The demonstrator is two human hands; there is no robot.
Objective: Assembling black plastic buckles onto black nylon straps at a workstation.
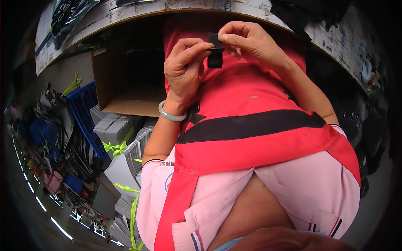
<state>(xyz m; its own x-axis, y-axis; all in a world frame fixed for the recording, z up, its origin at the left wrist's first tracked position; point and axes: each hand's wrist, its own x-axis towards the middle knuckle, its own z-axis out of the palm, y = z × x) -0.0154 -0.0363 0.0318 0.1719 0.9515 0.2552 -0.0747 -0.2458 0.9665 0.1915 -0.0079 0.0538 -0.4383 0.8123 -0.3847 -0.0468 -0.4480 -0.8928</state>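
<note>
Over the lap of my red apron (259, 94), both hands hold a small piece of black strip (215, 60) that looks like fabric or foam. My left hand (183, 69), with a pale bangle on its wrist, pinches the strip between thumb and fingers. On the other side, my right hand (253, 42) grips the upper end between thumb and forefinger. The strip's lower end hangs below the left fingertips, and part of it is bent or folded there. Small black scraps (195, 113) lie against the apron near my left wrist.
A work surface (167, 9) runs along the far side, bearing a plastic bag of black pieces (67, 21). Below it stands an open cardboard box (134, 108). To the left are a blue crate (86, 113), dark sheets (69, 129) and tied grey stacks (115, 129).
</note>
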